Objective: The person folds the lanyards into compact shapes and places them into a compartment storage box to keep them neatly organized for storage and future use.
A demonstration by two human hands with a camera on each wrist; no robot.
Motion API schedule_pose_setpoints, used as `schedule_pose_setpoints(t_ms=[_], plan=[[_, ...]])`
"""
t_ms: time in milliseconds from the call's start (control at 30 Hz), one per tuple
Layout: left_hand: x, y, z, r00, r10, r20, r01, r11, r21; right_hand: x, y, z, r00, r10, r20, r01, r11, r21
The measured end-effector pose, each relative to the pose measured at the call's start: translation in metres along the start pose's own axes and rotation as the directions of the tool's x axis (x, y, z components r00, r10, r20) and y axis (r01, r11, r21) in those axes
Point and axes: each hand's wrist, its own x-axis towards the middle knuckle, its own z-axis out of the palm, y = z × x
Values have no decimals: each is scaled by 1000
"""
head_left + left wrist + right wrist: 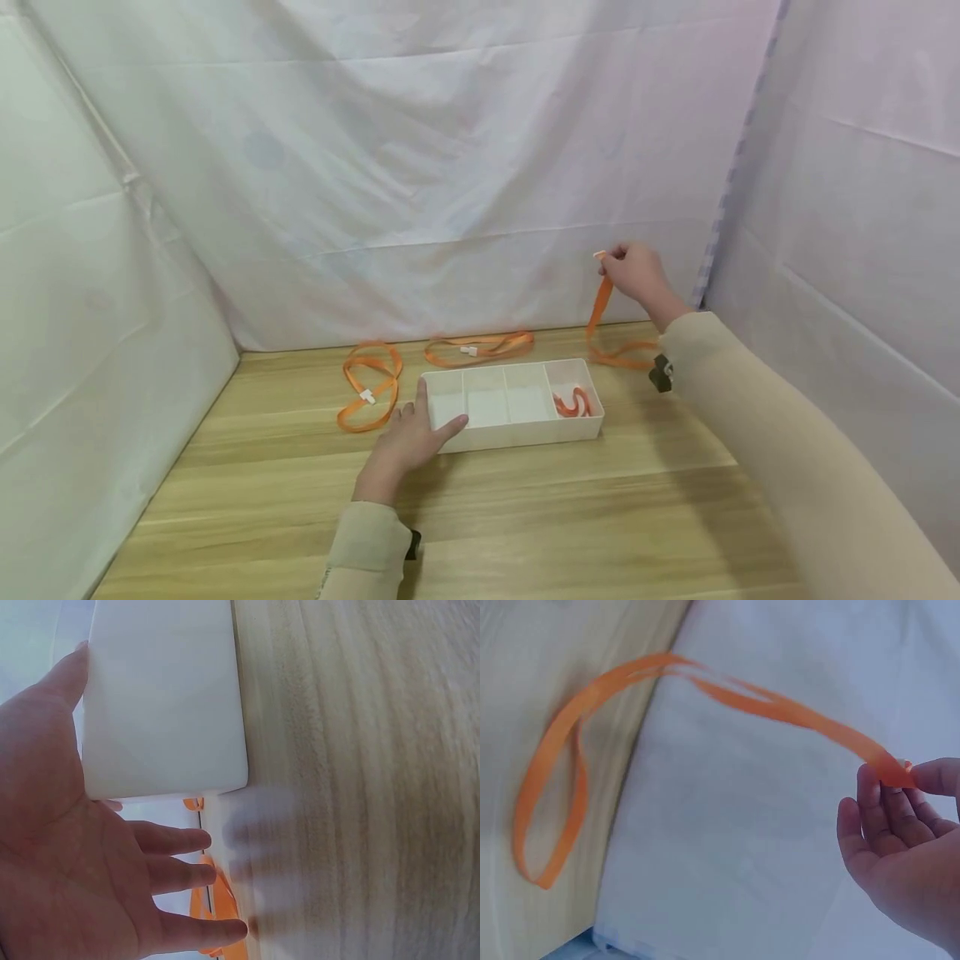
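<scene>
My right hand (636, 271) is raised at the back right, pinching an orange lanyard (597, 310) near its white clip between thumb and fingers. The rest of that strap hangs down, and its lower loop lies on the table in the right wrist view. At the left end of a white divided box (517, 433), my left hand (408, 437) rests with straight fingers. Its thumb touches the front rim and its index finger lies along the end wall; the other fingers are spread apart from the box. Inside the rightmost compartment is a coiled orange lanyard (576, 403).
Left of the box lies a looped orange lanyard (348, 414) with a white clip. Another orange lanyard (517, 342) lies behind the box. White cloth (465, 167) hangs at the back and both sides of the wooden table (555, 517).
</scene>
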Motion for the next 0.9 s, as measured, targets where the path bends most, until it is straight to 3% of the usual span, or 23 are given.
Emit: schedule_pose_setpoints(t_ms=[200, 367, 633, 700, 800, 900], plan=[[4, -2, 0, 1000, 3, 7, -3, 1000, -10, -14, -25, -20, 1000, -4, 7, 3, 993, 117], [6, -4, 0, 1000, -5, -1, 5, 1000, -4, -27, -40, -30, 998, -4, 68, -17, 955, 296], [1, 9, -4, 992, 23, -125, -9, 993, 114, -76, -64, -36, 976, -61, 210, -44, 886, 462], [-3, 19, -7, 985, 51, -167, -27, 989, 146, -92, -70, -35, 969, -70, 235, -56, 871, 488], [-14, 39, -12, 958, 155, -240, -118, 980, 160, -117, -79, -31, 961, -86, 261, -73, 835, 545], [-28, 65, -20, 916, 273, -295, -280, 960, 21, -140, -88, -22, 952, -121, 281, -79, 789, 609]])
